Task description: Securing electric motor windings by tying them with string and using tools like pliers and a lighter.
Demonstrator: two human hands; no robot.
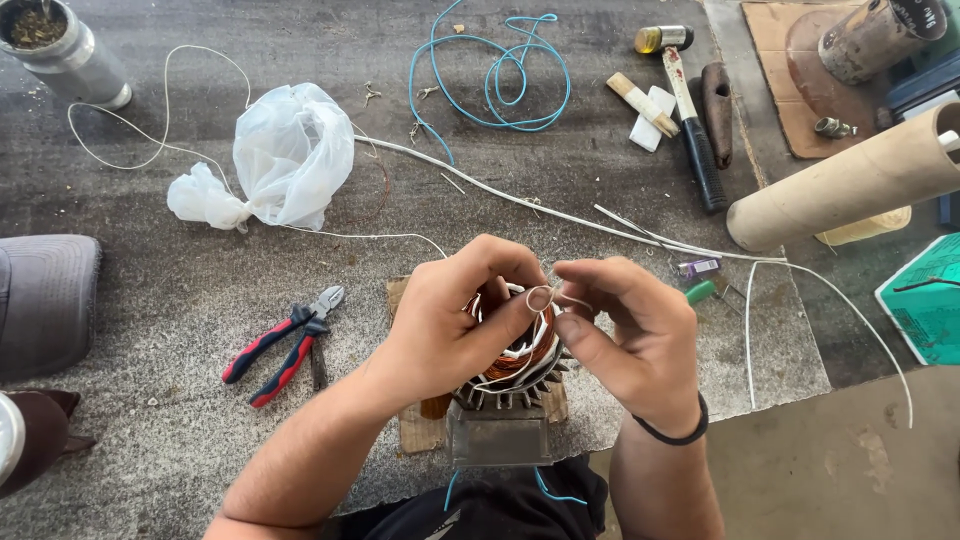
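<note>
A motor stator [505,385] with copper windings and metal fins stands at the near edge of the grey stone bench [200,300], on a small wooden block. My left hand [450,320] curls over its top left and pinches a thin white wire [540,295] between thumb and forefinger. My right hand [630,335], with a black band on the wrist, pinches the same white wire just to the right, above the windings. The two hands nearly touch. Much of the copper coil is hidden under my fingers.
Red-and-black cutting pliers [285,345] lie left of the stator. A crumpled white plastic bag [280,155], a blue wire loop [500,75], a hammer [690,110], a cardboard tube [850,180] and a metal can [60,50] sit farther back. A long white sleeve [560,212] crosses the bench.
</note>
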